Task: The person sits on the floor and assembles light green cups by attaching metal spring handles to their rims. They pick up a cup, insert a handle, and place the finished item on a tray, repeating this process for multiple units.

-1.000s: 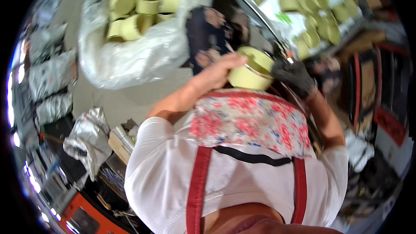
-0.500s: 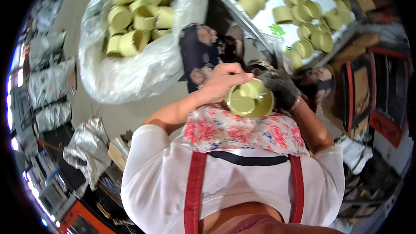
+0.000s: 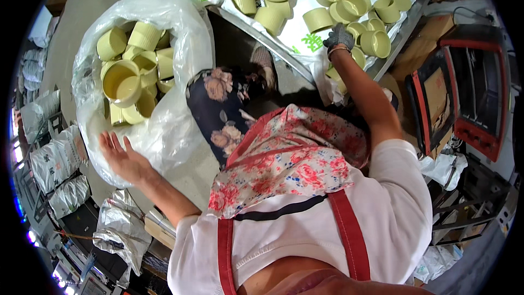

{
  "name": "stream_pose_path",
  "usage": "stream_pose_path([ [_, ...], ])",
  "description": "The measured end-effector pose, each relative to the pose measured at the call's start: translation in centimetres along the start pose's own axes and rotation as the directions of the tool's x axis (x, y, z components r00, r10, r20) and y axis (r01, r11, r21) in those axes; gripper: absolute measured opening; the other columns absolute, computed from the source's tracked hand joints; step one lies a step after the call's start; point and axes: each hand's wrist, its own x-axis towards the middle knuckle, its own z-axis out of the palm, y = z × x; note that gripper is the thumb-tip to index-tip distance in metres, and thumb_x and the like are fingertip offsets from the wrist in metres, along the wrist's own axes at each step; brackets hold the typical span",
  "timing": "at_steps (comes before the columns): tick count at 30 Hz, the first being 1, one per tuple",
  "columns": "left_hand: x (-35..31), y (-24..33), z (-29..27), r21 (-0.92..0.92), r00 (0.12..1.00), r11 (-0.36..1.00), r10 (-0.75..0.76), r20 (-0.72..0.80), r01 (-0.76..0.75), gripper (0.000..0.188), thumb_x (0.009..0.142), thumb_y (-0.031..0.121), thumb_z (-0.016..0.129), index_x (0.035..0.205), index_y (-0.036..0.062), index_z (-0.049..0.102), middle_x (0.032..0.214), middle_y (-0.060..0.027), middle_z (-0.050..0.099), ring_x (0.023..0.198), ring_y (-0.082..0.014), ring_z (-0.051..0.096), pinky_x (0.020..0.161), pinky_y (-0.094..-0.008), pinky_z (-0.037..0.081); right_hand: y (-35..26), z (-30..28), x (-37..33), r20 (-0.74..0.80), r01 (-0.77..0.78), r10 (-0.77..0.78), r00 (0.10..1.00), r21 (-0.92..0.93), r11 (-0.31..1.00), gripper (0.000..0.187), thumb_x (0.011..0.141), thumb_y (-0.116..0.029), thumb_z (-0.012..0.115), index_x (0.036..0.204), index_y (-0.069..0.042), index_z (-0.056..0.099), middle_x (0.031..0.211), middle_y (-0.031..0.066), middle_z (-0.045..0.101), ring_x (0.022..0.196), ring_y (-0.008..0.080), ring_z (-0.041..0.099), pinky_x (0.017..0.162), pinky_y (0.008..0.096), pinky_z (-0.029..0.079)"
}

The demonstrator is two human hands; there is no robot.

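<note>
My bare left hand (image 3: 123, 158) is open, palm up with fingers spread, at the near edge of a clear plastic bag (image 3: 185, 104). It holds nothing. Beyond its fingertips, a yellow-green round cup (image 3: 121, 83) shows its open mouth over similar cups (image 3: 144, 35) in the bag; whether it rests on them I cannot tell. On the far right, my right hand (image 3: 339, 38) in a dark grey glove reaches over a metal tray (image 3: 401, 38). Its fingers are stretched out among more yellow-green cups (image 3: 318, 19), with none visibly gripped.
White plastic sheeting with green print (image 3: 305, 38) lines the tray. A red and black machine frame (image 3: 475, 93) stands at the right, beside cardboard (image 3: 431, 30). White packages (image 3: 57, 153) and a crumpled silvery bag (image 3: 121, 224) are at the left. A floral apron (image 3: 284, 164) covers my lap.
Both hands have parted from the cup held over my lap. The left has swung left to the bag, the right forward to the tray. A cup now shows atop the bag's pile.
</note>
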Motion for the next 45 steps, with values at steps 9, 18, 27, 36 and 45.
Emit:
stream_pose_path([
  [9, -3.5, -4.7, 4.4, 0.078, 0.899, 0.983, -0.183, 0.398, 0.166, 0.02, 0.085, 0.004, 0.045, 0.102, -0.0048, 0.053, 0.104, -0.016, 0.056, 0.099, -0.0226, 0.054, 0.086, -0.0333, 0.043, 0.5, 11.8, 8.9, 0.255, -0.054, 0.03, 0.966, 0.087, 0.995, 0.029, 0.078, -0.037, 0.051, 0.085, -0.01, 0.059, 0.071, 0.0117, 0.06, 0.066, 0.0278, 0.059, 0.06, 0.0381, 0.045],
  [18, -8.3, -5.9, 14.6, 0.14, 0.431, 0.974, -0.05, 0.901, -0.18, 0.024, 0.078, 0.003, 0.057, 0.102, 0.0001, 0.058, 0.102, -0.0097, 0.058, 0.095, -0.0165, 0.055, 0.084, -0.0266, 0.042, -3.1, -10.2, -1.0, 0.398, 0.216, -0.453, 0.797, 0.513, 0.831, 0.018, 0.081, -0.03, 0.055, 0.084, -0.013, 0.06, 0.077, 0.0115, 0.058, 0.063, 0.0278, 0.055, 0.054, 0.0358, 0.044],
  [27, -16.0, -8.3, 11.7, 0.042, -0.111, 0.954, -0.078, 0.991, -0.298, 0.067, 0.077, 0.027, 0.062, 0.13, 0.0005, 0.032, 0.132, -0.0176, 0.035, 0.124, -0.0265, 0.031, 0.102, -0.0335, 0.023, -3.4, -13.6, -17.6, 0.244, 0.125, -0.695, 0.676, 0.892, 0.435, 0.034, 0.081, -0.037, 0.054, 0.077, -0.003, 0.059, 0.065, 0.0109, 0.056, 0.061, 0.0198, 0.054, 0.061, 0.0323, 0.044],
  [36, -17.7, -6.8, 7.7, 0.099, -0.099, 0.943, -0.137, 0.986, -0.317, 0.059, 0.077, 0.026, 0.061, 0.125, -0.0012, 0.038, 0.123, -0.0143, 0.041, 0.117, -0.0246, 0.038, 0.099, -0.0334, 0.028, -2.9, -10.8, -21.3, -0.168, 0.543, -0.764, 0.623, 0.796, 0.268, 0.023, 0.082, -0.027, 0.053, 0.082, -0.005, 0.06, 0.075, 0.0104, 0.058, 0.07, 0.025, 0.057, 0.063, 0.0351, 0.044],
  [45, -18.6, -7.8, 7.3, 0.119, 0.029, 0.987, -0.117, 0.993, -0.112, 0.048, 0.076, 0.026, 0.063, 0.111, -0.0021, 0.048, 0.11, -0.0134, 0.049, 0.104, -0.0221, 0.047, 0.09, -0.0297, 0.035, -2.1, -11.6, -21.9, -0.05, 0.496, -0.837, 0.544, 0.825, 0.273, 0.018, 0.081, -0.021, 0.056, 0.088, -0.005, 0.06, 0.081, 0.0087, 0.059, 0.074, 0.0199, 0.057, 0.066, 0.0303, 0.046],
])
